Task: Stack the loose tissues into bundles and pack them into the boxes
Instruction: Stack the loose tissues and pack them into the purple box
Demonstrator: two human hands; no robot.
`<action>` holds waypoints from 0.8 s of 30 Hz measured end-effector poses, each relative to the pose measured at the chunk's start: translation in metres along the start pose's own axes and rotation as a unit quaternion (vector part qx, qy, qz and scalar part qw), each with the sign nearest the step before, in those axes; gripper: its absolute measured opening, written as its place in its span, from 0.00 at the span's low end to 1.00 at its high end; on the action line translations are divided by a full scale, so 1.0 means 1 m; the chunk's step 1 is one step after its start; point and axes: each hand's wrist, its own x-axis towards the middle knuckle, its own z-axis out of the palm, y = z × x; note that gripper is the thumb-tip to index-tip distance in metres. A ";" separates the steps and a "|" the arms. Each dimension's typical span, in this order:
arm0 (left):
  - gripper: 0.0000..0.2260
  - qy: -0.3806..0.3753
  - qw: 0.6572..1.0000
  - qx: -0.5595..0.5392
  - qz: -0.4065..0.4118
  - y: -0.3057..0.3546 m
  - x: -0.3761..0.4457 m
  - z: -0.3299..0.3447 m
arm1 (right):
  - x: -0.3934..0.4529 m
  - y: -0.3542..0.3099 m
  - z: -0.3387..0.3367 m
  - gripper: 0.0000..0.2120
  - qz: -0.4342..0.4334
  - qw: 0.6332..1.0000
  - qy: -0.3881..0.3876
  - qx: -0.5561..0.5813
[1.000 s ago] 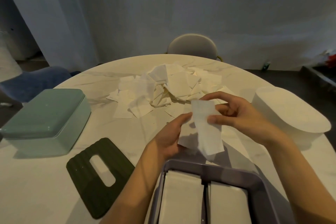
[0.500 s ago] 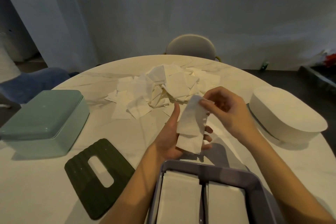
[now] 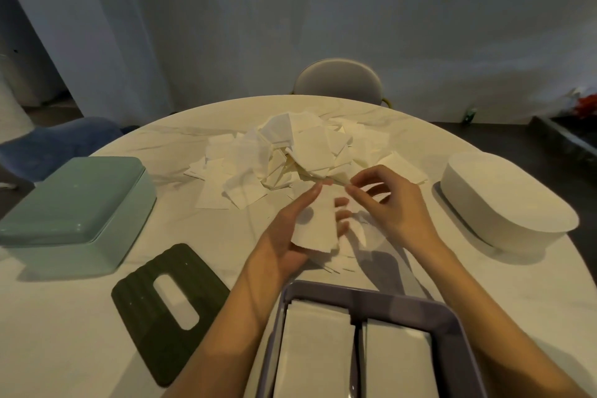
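We hold a small bundle [image 3: 315,224] of tissues in our left hand [image 3: 290,233], fingers curled round it from behind and the thumb lying along its left edge, above the table [image 3: 80,317] just in front of the loose pile [image 3: 290,155]. Our right hand [image 3: 392,203] is beside the bundle's top corner, thumb and forefinger drawn together as if pinching, though we cannot tell whether they grip a sheet or only air; the other fingers are loosely curled. By our judgement, the tissues are very light and limp: a single sheet will flop, fold on itself and cling to its neighbours, and it could tear if tugged. We would take each by a corner or short edge with a light pinch, lay it flat on the bundle, and keep the bundle pressed between palm and thumb across its width so that the sheets stay square. A squeeze from the ends would likely buckle it. The grey box [image 3: 371,294] nearest us already holds two packed stacks side by side. The green box [image 3: 74,207] at left and the white box [image 3: 504,203] at right are closed, and the dark lid [image 3: 145,310] with its slot lies flat near the green box.
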 end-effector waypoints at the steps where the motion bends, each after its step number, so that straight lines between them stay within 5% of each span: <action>1: 0.25 0.025 1.000 -0.004 0.017 0.003 -0.001 -0.005 | 0.001 0.005 -0.004 0.15 0.026 0.999 -0.012 -0.030; 3: 0.17 0.075 0.994 0.033 0.070 0.007 -0.003 -0.019 | 0.000 0.014 -0.010 0.30 0.109 0.985 -0.083 -0.108; 6: 0.19 0.133 0.976 0.117 0.126 0.014 -0.008 -0.029 | -0.003 0.014 -0.005 0.49 0.167 0.944 -0.184 -0.216; 12: 0.24 0.159 0.971 0.094 0.149 0.024 -0.011 -0.031 | -0.009 0.009 0.008 0.39 0.024 0.936 -0.202 -0.288; 19: 0.14 0.116 0.980 0.010 0.160 0.030 -0.015 -0.029 | -0.010 0.006 0.012 0.38 0.098 0.941 -0.242 -0.214; 24: 0.19 0.127 0.978 0.018 0.166 0.032 -0.015 -0.032 | -0.009 0.004 0.010 0.28 0.045 0.952 -0.254 -0.167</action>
